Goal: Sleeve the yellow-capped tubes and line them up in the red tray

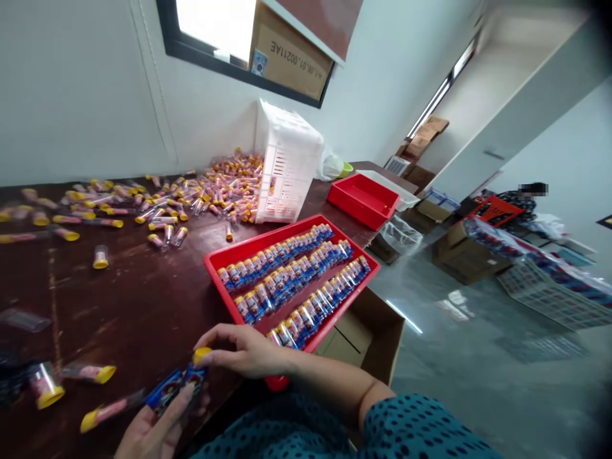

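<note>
Near the table's front edge, my left hand [162,427] is closed around a shiny blue packet [165,390] with dark print. Close beside it, my right hand [243,350] pinches the yellow cap [201,356] of a small tube. The tube's body is mostly hidden by the blue wrapping and my left fingers. Just beyond my right hand lies a red tray [224,255] holding three rows of yellow-capped tubes with blue packets [282,280]. Left of my hands, a loose clear tube with a yellow cap [109,411] and a wider capped tube [46,386] lie on the table.
Many loose yellow-capped tubes [224,185] are heaped by the wall beside a tipped white basket [289,166]. A second red tray [363,197] sits farther right. An open cardboard box [377,338] stands below the tray. Another person [519,204] is in the right background.
</note>
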The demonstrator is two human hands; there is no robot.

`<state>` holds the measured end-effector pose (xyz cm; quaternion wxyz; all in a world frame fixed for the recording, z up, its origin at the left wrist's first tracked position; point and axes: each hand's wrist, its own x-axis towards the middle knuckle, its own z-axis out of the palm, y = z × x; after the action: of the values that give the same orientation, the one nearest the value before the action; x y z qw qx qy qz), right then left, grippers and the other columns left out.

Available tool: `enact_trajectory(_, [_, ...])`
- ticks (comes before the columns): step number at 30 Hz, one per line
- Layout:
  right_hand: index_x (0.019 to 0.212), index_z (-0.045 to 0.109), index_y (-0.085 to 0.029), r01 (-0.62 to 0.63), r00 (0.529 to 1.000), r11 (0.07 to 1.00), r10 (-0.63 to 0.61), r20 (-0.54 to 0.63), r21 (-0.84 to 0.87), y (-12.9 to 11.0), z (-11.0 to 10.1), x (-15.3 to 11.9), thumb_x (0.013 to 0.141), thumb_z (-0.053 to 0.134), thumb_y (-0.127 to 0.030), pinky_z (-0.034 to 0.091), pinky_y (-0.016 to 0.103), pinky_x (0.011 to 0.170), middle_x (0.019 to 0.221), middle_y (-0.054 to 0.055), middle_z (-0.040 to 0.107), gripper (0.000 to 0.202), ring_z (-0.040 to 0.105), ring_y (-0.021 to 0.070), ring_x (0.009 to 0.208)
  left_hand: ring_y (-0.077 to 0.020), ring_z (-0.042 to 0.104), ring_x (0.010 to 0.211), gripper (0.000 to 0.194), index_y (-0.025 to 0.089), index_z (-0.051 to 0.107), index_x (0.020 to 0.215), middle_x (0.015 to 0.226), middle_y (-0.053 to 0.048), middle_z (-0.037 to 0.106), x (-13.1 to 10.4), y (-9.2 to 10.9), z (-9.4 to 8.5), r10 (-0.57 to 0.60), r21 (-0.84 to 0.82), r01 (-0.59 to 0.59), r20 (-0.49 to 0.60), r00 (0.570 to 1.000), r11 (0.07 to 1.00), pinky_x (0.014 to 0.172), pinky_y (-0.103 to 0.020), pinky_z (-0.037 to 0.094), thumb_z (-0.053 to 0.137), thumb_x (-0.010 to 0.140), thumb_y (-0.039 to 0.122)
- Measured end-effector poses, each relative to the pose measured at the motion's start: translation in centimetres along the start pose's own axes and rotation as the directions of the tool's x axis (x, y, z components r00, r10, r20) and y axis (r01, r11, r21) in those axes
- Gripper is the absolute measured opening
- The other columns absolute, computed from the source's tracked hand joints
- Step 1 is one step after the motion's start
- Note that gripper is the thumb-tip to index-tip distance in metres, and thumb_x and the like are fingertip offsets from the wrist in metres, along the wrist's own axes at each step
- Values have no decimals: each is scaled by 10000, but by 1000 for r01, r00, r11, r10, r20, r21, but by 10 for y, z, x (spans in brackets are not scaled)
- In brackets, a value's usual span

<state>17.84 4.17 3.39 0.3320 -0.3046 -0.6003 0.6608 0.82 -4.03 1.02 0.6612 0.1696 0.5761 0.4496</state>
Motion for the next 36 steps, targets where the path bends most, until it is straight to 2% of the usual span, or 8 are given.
enact_trajectory(6, [1007, 595, -207, 81, 934, 992, -110, -341, -97, -31, -22, -9, 937, 534, -464, 487, 230, 674, 891, 16, 648, 273, 590, 115, 712, -194, 651, 626, 333, 140, 738, 779, 663, -48, 726, -12, 9, 3, 275, 148, -279, 43, 960, 949, 619, -296, 550, 827, 641, 430])
enact_trajectory(10, [1003, 641, -200, 65, 998, 917, -69, 6, -393, -36, -27, -5, 959, 498, -388, 398, 220, 579, 753, -12, 601, 240, 491, 105, 591, -165, 598, 570, 239, 150, 729, 793, 627, -21, 698, -9, 10, -5, 366, 309, -368, 68, 928, 877, 573, -267, 481, 777, 709, 369])
enact_trajectory(13, [978, 685, -189, 216, 943, 778, -9, 333, -590, -35, -13, -1, 913, 586, -317, 421, 238, 671, 828, 19, 655, 174, 562, 136, 703, -151, 559, 578, 121, 179, 736, 751, 607, 7, 668, -12, 13, -6, 424, 377, -450, 157, 892, 809, 599, -258, 446, 751, 729, 297])
enact_trajectory(15, [942, 691, -182, 281, 915, 722, -3, 403, -632, -32, -2, 2, 886, 605, -256, 420, 243, 700, 862, 34, 663, 127, 571, 143, 734, -160, 576, 636, 94, 184, 745, 748, 664, -1, 694, -14, 14, -7, 453, 385, -485, 177, 874, 785, 654, -265, 452, 755, 726, 275])
enact_trajectory(20, [873, 617, -176, 83, 989, 878, -16, 144, -472, -11, 11, 5, 928, 493, -268, 407, 220, 663, 757, -10, 586, 164, 517, 120, 684, -155, 590, 654, 240, 165, 724, 845, 735, -16, 707, -10, 0, -15, 435, 89, -432, -7, 901, 897, 671, -276, 472, 823, 680, 311])
enact_trajectory(24, [874, 578, -182, -14, 998, 959, -3, -59, -281, 9, 23, -2, 942, 492, -372, 422, 220, 665, 776, -14, 559, 220, 514, 120, 701, -145, 602, 696, 287, 164, 710, 864, 774, -10, 702, -5, -18, -11, 382, -94, -386, -54, 923, 918, 712, -277, 483, 847, 660, 312])
enact_trajectory(31, [997, 614, -189, -50, 991, 952, 11, -130, -301, 15, 18, -17, 931, 544, -425, 469, 243, 716, 856, 5, 615, 255, 563, 135, 756, -141, 568, 691, 196, 175, 720, 739, 692, -2, 658, 0, -17, -10, 394, -20, -394, 0, 919, 919, 707, -263, 453, 752, 769, 366])
enact_trajectory(36, [1041, 619, -190, -121, 990, 970, 102, -100, -209, 7, -6, -10, 910, 573, -420, 428, 205, 561, 796, -13, 587, 269, 512, 97, 631, -156, 574, 715, 156, 193, 699, 740, 780, -8, 676, 2, -11, -21, 473, 53, -473, 30, 881, 879, 731, -279, 450, 744, 761, 341])
